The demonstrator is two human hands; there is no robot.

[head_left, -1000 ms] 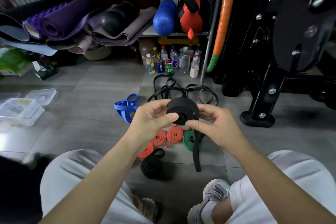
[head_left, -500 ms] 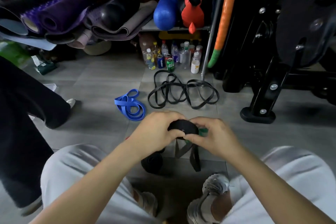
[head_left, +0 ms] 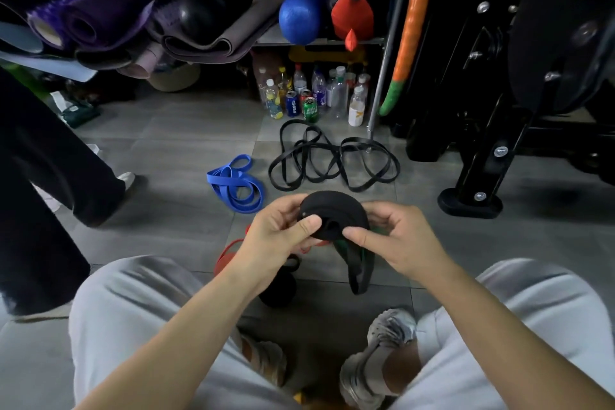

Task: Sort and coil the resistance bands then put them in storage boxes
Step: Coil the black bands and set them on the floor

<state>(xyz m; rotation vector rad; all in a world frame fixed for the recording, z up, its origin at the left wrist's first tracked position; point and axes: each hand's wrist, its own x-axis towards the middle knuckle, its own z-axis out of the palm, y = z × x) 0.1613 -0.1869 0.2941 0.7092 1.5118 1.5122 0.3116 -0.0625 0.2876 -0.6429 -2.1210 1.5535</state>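
Hands meet above the tiled floor (head_left: 186, 150), with a coiled black resistance band (head_left: 332, 210) held upright between them; the left hand (head_left: 278, 238) pinches the coil's left side, thumb pressed on the face near the centre hole and fingers curled behind; the right hand (head_left: 401, 241) pinches the lower right side the same way, thumb in front, fingers behind; the band's loose tail (head_left: 361, 271) hangs from the bottom of the coil, between the knees. On the floor beyond the hands lie a blue band (head_left: 236, 181) in loose loops and, just right of it, a tangle of thin black bands (head_left: 332, 161); a second black coil (head_left: 278, 291) sits below the left wrist, beside a red band (head_left: 228, 251) partly hidden by that arm. Bottles and cans (head_left: 311, 95) stand at the floor's far edge; another person's dark trouser legs (head_left: 50, 176) stand at the left.
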